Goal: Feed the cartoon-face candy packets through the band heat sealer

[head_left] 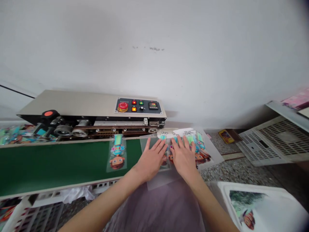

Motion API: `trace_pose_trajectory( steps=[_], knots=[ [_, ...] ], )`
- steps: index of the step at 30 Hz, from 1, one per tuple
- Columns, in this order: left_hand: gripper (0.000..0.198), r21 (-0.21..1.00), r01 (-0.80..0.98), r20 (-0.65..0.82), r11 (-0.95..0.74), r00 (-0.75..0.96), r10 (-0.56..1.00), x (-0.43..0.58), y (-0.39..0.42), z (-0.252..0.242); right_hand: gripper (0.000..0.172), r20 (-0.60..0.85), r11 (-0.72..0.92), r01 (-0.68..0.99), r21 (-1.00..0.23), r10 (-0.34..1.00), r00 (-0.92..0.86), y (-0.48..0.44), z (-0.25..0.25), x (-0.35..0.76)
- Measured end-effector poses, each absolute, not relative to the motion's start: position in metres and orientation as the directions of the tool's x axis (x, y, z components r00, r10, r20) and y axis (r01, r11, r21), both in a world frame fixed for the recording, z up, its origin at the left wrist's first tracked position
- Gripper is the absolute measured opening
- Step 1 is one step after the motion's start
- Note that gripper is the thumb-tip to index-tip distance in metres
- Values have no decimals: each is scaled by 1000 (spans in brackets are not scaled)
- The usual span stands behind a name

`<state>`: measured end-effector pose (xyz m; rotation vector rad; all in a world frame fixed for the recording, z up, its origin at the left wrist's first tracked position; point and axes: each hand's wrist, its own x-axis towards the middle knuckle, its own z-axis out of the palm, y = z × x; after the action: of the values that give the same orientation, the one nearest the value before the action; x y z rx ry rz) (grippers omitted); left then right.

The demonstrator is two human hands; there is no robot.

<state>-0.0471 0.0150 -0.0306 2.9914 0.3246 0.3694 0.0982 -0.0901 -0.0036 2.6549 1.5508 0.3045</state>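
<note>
My left hand [152, 159] lies flat with fingers spread on a clear plastic bag at the right end of the green conveyor belt [72, 161]. Part of a colourful cartoon-figure item shows beside its fingers. Close by, my right hand [184, 156] rests palm down, fingers apart, over several overlapping bagged cartoon items [201, 149] with metal rings at their tops. Another bagged cartoon figure [117, 153] lies alone on the belt, left of my hands. Behind the belt stands a band sealing machine [96, 106] with lit buttons and a red stop knob.
A white tub [272, 206] with a cartoon item inside is at lower right. Beyond it a plastic crate [267, 141] and a small yellow box [227, 136] sit on the speckled floor. Bagged items [16, 135] are heaped behind the belt at far left. A wall rises behind the machine.
</note>
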Motion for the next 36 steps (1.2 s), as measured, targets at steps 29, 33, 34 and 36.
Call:
trace_pose_trajectory(
  steps=[29,33,34,36],
  knots=[
    [55,170,408,210,-897,874,438,-59,13,-38,55,69,-679,715,166,732,678,-120,-13,122],
    [53,121,528,188,-841,819,542,-79,24,-26,55,111,-650,748,135,760,640,-100,-13,90],
    [53,111,553,192,-826,803,564,-81,22,-22,55,111,-650,750,120,760,640,-95,-11,85],
    [52,108,547,202,-830,806,557,-80,13,-14,55,105,-653,752,95,757,644,-88,-4,80]
  ],
)
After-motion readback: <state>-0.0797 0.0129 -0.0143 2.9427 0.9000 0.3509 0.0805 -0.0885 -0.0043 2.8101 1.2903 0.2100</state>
